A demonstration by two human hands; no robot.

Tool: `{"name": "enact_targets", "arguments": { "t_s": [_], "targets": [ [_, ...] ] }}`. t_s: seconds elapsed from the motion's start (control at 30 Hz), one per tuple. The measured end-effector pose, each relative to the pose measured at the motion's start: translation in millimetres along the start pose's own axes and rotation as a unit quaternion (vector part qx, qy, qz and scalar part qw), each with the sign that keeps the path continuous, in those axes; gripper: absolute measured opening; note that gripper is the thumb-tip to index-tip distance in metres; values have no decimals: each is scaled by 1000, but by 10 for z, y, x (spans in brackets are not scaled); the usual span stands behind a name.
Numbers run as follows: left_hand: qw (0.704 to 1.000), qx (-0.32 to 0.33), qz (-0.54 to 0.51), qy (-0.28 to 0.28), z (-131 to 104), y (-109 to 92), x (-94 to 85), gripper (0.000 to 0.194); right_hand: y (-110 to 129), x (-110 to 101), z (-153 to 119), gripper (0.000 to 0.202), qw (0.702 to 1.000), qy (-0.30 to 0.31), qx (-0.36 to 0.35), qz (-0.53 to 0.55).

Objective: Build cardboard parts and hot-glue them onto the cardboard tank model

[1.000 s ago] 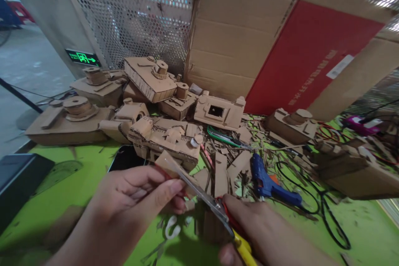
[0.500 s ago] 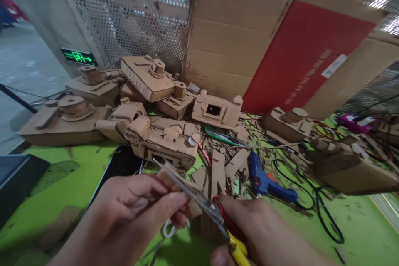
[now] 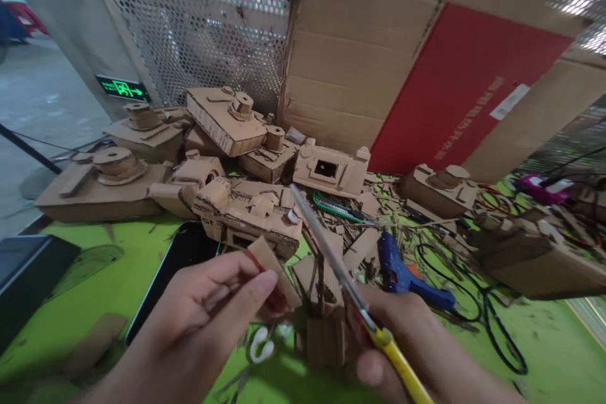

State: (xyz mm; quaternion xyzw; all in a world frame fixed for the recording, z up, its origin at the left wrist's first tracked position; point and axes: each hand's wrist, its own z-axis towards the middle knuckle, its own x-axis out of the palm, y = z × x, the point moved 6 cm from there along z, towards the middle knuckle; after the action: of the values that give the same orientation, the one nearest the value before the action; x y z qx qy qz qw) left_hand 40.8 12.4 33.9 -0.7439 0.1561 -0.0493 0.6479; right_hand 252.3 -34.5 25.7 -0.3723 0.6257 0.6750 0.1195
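Note:
Between thumb and fingers, my left hand (image 3: 208,306) pinches a small cardboard piece (image 3: 271,262) with a red edge, just in front of a cardboard model (image 3: 250,211). My right hand (image 3: 398,328) is wrapped round the yellow handle of the scissors (image 3: 343,271). Their blades point up and to the left, apart from the cardboard piece, and look closed together. Below and between the hands, a white looped object (image 3: 261,346) lies on the green table (image 3: 279,385).
Several cardboard models (image 3: 104,183) stand along the back. A blue glue gun (image 3: 411,278) with a black cord lies right, a green cutter (image 3: 338,207) among scraps beyond the scissors. A phone (image 3: 175,265) and dark box (image 3: 33,278) are left.
The scissors have moved right, off the cardboard piece, and now point more upward. The piece has turned in my left hand and shows more of its face.

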Motion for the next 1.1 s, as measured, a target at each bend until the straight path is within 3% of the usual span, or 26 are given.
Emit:
{"name": "enact_targets", "arguments": {
  "t_s": [0.1, 0.23, 0.47, 0.67, 0.87, 0.97, 1.1],
  "targets": [
    [1000, -9, -20, -23, 41, -26, -22, 26, 79, -134, -36, 81, 998, -36, -39, -28],
    [999, -12, -28, -40, 28, 2, -52, 23, 143, -99, -29, 71, 999, -14, -50, 10],
    [998, -22, -39, 33, 29, 79, 42, 29, 89, -41, 4, 64, 999, -16, -19, 48],
    [997, -59, -37, 42, 35, 152, 78, 19, 114, -123, 30, 62, 996, -35, -24, 75],
    [995, -58, -82, 21, -9, 182, 50, 21, -15, 23, 3, 45, 1000, 10, 5, 23],
    [994, -47, -99, 15, 4, 175, 26, 20, -78, 109, -17, 47, 999, 28, 13, -16],
    [992, -63, -101, 32, 33, 174, 19, 21, -30, 93, 5, 40, 1000, 0, -4, 28]
  ]
}}
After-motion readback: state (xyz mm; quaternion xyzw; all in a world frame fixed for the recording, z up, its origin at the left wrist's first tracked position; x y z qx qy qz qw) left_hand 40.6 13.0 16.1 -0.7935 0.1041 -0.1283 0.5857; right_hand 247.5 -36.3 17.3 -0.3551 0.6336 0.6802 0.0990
